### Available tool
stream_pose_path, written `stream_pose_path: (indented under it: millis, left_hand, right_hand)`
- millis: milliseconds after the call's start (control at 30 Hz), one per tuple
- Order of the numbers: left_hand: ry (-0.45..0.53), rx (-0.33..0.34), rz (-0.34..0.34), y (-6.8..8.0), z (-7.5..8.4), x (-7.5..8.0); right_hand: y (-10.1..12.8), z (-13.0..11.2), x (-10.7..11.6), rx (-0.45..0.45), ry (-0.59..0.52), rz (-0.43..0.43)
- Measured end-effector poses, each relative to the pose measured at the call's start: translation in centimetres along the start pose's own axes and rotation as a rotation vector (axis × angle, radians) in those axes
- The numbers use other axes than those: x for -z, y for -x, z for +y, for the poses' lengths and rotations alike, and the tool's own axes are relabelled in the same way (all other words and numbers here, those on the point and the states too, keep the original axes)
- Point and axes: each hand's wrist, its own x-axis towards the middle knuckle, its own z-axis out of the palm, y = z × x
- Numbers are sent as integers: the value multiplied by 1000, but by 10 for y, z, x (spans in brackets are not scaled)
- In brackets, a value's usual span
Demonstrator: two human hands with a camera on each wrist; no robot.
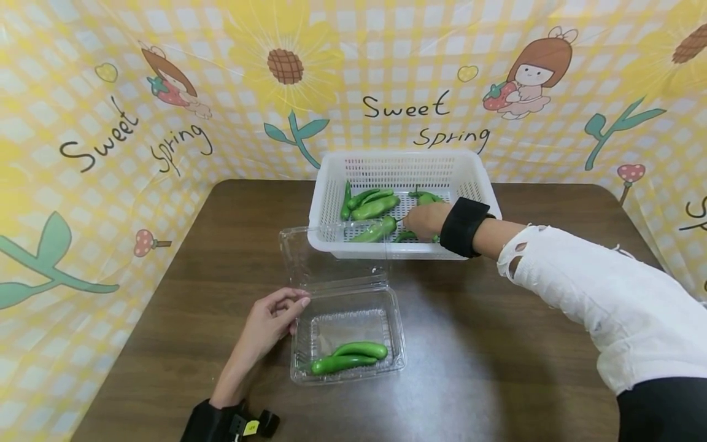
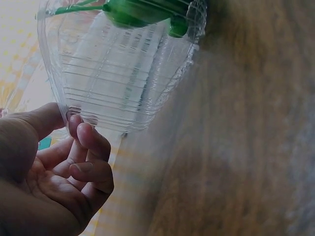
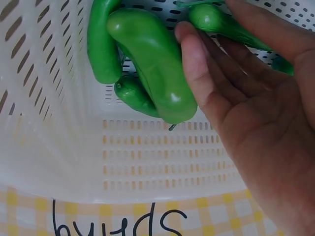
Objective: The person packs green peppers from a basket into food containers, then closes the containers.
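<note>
A clear plastic clamshell box (image 1: 349, 383) stands on the table with its lid folded back. Two green peppers (image 1: 343, 364) lie in its base. My left hand (image 1: 274, 322) pinches the box's left rim between thumb and fingers, as the left wrist view also shows. Behind the box, my right hand (image 1: 425, 221) reaches down into a white plastic basket (image 1: 326, 242). Its fingers are slightly bent and spread from the thumb in the right wrist view, around a green pepper (image 3: 206, 18). Beside the fingertips lies a larger, wide pepper (image 3: 152, 64).
Several more green peppers (image 1: 377, 207) lie in the left part of the basket. The box's raised lid (image 1: 298, 258) overlaps the basket's front wall in the head view. Brown wooden tabletop (image 1: 182, 294) surrounds both, with a yellow checked cloth (image 1: 221, 141) behind.
</note>
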Motion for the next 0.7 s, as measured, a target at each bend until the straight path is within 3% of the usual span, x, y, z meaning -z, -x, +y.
stream_pose_path:
  millis: [367,700]
  left_hand:
    - [43,-7,1,0,1,-3]
    - [40,-24,0,1,0,-3]
  right_hand:
    - [0,1,-1,3,1,-4]
    - [9,3,4,-42,-128,-9]
